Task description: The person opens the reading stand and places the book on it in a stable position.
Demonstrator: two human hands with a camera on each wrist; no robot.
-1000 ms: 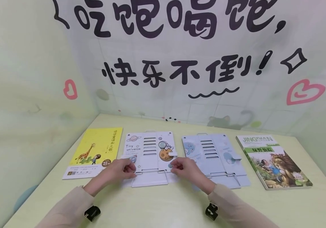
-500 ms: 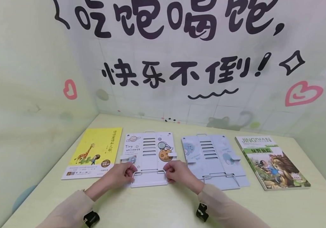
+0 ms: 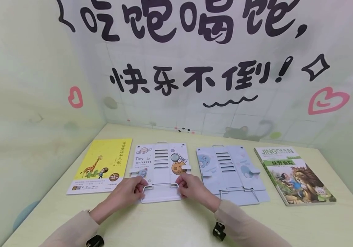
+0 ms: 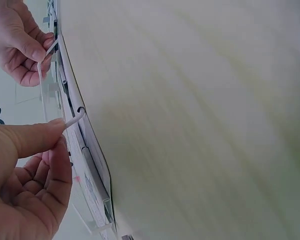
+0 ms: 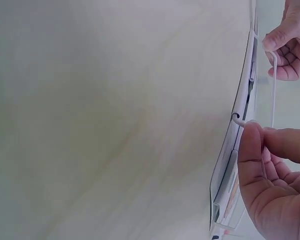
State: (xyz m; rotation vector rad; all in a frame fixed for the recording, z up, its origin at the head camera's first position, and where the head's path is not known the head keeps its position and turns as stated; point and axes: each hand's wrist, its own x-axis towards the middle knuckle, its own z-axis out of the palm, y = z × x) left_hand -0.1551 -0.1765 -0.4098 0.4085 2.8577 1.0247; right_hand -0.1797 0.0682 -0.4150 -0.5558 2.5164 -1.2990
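Observation:
A white book stand (image 3: 162, 173) printed with "Tiny universe", a planet and an astronaut lies flat on the table. Across its lower front runs a bent wire support (image 4: 42, 92), raised off the panel in both wrist views. My left hand (image 3: 130, 190) pinches the left arm of this wire between thumb and fingertips. On the opposite side, the right hand (image 3: 193, 188) pinches the wire's right arm the same way. The right wrist view shows the wire's hooked end (image 5: 236, 118) at the stand's rolled edge, close to the right fingertips (image 5: 252, 137).
Right of the white stand lies a pale blue book stand (image 3: 233, 171) with its own wire. A yellow book (image 3: 108, 159) with a giraffe is at the left. Another book (image 3: 298, 178) with a lion lies far right. Printed cloth (image 3: 179, 113) walls the table (image 3: 164, 226).
Both hands have come down to the wire's two sides, the right one shifting left, and now pinch it. The white stand's left clip has come into view. Little differs over the last half second.

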